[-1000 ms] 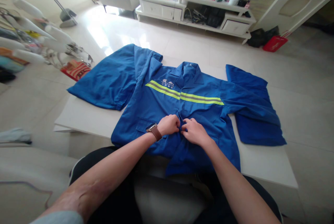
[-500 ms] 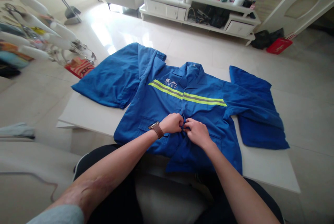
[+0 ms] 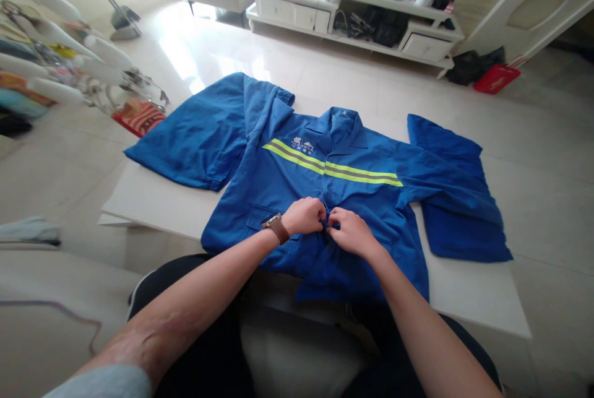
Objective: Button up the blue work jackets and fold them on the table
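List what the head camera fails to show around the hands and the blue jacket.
1. Head view: whatever the left hand and right hand pinch at the blue jacket front is hidden by the fingers.
2. The jacket's lower hem drops behind the white table edge.
3. The chest logo is too small to read.
4. The brown watch face is turned away.

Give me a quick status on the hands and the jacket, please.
Left hand and right hand both pinching the blue jacket front placket. Jacket flat on white table. Nothing in the way.
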A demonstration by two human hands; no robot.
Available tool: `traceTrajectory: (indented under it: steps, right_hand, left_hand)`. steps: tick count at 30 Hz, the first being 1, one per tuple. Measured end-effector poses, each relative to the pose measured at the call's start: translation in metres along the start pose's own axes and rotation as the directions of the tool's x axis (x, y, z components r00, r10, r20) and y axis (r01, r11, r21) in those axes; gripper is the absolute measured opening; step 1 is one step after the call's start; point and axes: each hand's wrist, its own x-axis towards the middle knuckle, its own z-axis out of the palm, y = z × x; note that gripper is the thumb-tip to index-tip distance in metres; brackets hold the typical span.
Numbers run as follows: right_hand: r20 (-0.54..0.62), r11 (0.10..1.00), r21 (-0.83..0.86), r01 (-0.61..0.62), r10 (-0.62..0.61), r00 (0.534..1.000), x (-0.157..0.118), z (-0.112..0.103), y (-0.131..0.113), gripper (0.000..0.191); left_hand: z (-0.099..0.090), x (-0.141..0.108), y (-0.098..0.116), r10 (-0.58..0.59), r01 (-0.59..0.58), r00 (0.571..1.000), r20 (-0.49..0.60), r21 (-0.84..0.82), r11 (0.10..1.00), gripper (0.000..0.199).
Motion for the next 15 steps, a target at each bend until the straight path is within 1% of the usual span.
traceTrajectory:
  steps: [5,9,12,15]
  right_hand:
    - [0.071,0.990,0.120,0.071,-0.080,0.994,0.004,-0.006,0.007,0.009]
    - [0.116,0.985,0.147,0.094,-0.111,0.987,0.006,-0.011,0.010,0.009]
    - [0.085,0.996,0.071,0.046,-0.052,0.995,0.005,-0.013,0.008,0.008]
    - [0.046,0.999,-0.022,-0.028,0.029,0.999,0.003,-0.012,0.005,0.009]
  left_hand:
    - [-0.001,-0.002,0.005,0.016,-0.016,1.000,-0.005,0.039,0.999,0.017]
    - [-0.002,-0.003,0.007,0.057,-0.055,0.998,-0.030,0.063,0.996,0.018]
    - [-0.003,-0.003,0.007,0.108,-0.106,0.994,-0.033,0.054,0.993,0.018]
    - [-0.005,-0.001,0.006,0.127,-0.126,0.992,-0.019,0.018,0.992,0.020]
